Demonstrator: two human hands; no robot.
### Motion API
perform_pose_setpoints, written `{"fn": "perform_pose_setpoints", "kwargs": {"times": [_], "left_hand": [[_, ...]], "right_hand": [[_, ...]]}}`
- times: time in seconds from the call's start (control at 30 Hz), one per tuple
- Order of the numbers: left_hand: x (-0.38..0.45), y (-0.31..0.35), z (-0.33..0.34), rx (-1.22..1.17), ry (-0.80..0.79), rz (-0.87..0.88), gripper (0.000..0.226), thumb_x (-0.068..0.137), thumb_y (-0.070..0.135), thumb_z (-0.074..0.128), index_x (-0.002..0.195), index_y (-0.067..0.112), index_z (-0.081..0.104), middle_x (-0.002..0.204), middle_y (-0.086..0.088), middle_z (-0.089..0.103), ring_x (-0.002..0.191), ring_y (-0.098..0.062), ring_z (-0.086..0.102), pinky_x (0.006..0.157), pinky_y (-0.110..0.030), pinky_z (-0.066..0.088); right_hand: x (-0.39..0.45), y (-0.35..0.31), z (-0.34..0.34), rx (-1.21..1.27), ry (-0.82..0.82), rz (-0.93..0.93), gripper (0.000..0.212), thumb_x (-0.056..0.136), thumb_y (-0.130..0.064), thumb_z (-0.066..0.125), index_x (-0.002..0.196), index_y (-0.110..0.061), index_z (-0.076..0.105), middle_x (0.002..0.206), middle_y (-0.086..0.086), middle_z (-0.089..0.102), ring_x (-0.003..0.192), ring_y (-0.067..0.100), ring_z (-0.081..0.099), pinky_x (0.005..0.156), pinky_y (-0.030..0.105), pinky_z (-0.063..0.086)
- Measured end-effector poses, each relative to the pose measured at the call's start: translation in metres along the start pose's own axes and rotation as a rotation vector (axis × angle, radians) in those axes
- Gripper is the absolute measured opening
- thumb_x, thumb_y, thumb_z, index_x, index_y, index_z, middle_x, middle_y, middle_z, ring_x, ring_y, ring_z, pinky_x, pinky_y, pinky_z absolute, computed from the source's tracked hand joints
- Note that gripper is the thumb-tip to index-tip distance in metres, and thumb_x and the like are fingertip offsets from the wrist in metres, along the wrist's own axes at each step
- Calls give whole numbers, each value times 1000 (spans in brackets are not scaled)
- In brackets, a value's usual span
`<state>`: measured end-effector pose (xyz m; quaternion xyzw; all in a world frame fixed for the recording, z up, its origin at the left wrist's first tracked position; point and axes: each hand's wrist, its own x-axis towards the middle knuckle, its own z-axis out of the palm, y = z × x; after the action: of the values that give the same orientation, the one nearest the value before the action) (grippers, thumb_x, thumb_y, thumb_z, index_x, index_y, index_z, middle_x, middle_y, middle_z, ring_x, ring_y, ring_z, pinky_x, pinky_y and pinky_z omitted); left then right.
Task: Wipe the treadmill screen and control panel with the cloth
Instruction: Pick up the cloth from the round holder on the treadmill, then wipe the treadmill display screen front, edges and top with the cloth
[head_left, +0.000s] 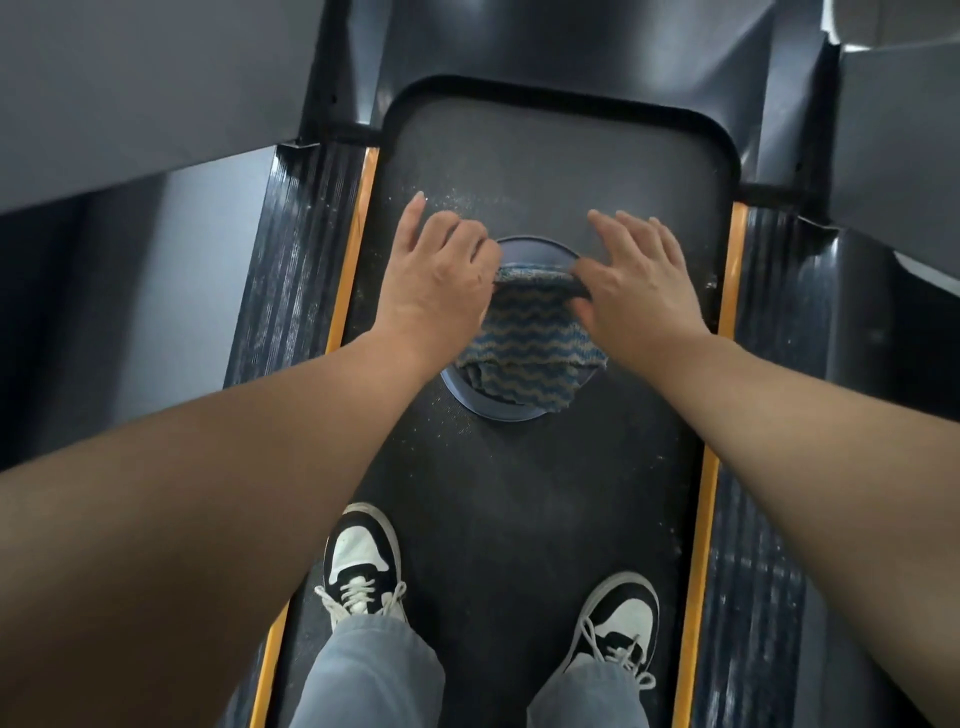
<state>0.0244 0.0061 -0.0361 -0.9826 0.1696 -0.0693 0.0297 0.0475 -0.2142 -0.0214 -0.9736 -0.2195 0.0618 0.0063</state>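
Observation:
I hold a blue and tan wavy-striped cloth stretched between both hands above a dark blue round basin that stands on the treadmill belt. My left hand pinches the cloth's upper left corner. My right hand pinches the upper right corner, its fingers pointing forward. The cloth hangs down from the taut top edge and covers most of the basin's inside. The treadmill screen and control panel are out of view.
My two black and white shoes stand on the belt near the bottom. Orange-edged ribbed side rails run along both sides. Grey treadmill frame parts cross the upper corners.

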Motion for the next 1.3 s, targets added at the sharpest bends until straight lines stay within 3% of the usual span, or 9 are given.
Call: {"fn": "perform_pose_setpoints", "kwargs": {"times": [0.17,0.3,0.47,0.6,0.77,0.9,1.0,1.1,1.3], "left_hand": [[-5,-7,-34,-70,21,54,24,90,33,58,100,11,62,110,-6,59,111,-31,52,119,-56,21],[3,-16,-108,-55,21,117,26,89,29,60,104,8,64,121,-9,57,120,-33,49,118,-57,21],[35,-35,-266,-82,251,257,13,89,15,55,88,9,66,125,-11,65,118,-36,58,111,-58,34],[52,-48,-433,-114,344,377,14,89,11,55,81,10,66,113,-5,71,120,-34,60,112,-55,35],[57,-60,-620,-127,429,480,11,82,8,53,76,12,62,125,0,68,123,-35,58,110,-56,38],[66,-58,-744,-129,551,572,13,80,9,52,74,12,63,132,-5,65,129,-36,53,109,-58,38],[81,-59,-824,-96,680,492,8,76,11,68,69,13,65,139,-10,58,133,-35,48,109,-61,35],[101,-62,-888,-52,745,314,9,77,18,74,72,19,66,149,-9,48,143,-35,35,116,-62,20],[135,-56,-961,-14,842,131,13,74,28,76,70,25,64,153,-3,43,147,-31,24,118,-62,10]], "right_hand": [[-16,2,-23,25,175,-9,22,93,-19,60,105,-7,73,135,15,57,128,39,45,115,52,25],[-32,4,-93,4,340,-79,14,84,-12,60,86,-4,71,126,17,61,114,40,50,109,51,30],[-47,4,-259,-4,447,-189,6,77,-8,61,81,-6,65,124,19,63,106,42,56,94,51,40],[-69,2,-422,-29,557,-253,10,78,2,68,78,-7,65,115,17,67,99,40,60,88,48,44],[-100,-12,-619,-118,711,-475,15,91,-2,62,78,-9,66,113,14,68,99,37,64,89,46,47],[-114,-10,-744,-160,904,-548,18,95,-6,59,80,-11,68,124,15,67,111,37,63,103,47,42],[-121,2,-817,-152,999,-510,18,95,-8,58,82,-12,70,139,18,57,127,41,54,113,55,32],[-122,18,-874,-86,1030,-428,9,88,-12,66,85,-16,73,152,19,43,141,42,37,116,63,21],[-109,36,-947,23,1103,-375,14,89,-29,66,87,-20,77,159,16,31,148,39,24,121,60,11]]}}
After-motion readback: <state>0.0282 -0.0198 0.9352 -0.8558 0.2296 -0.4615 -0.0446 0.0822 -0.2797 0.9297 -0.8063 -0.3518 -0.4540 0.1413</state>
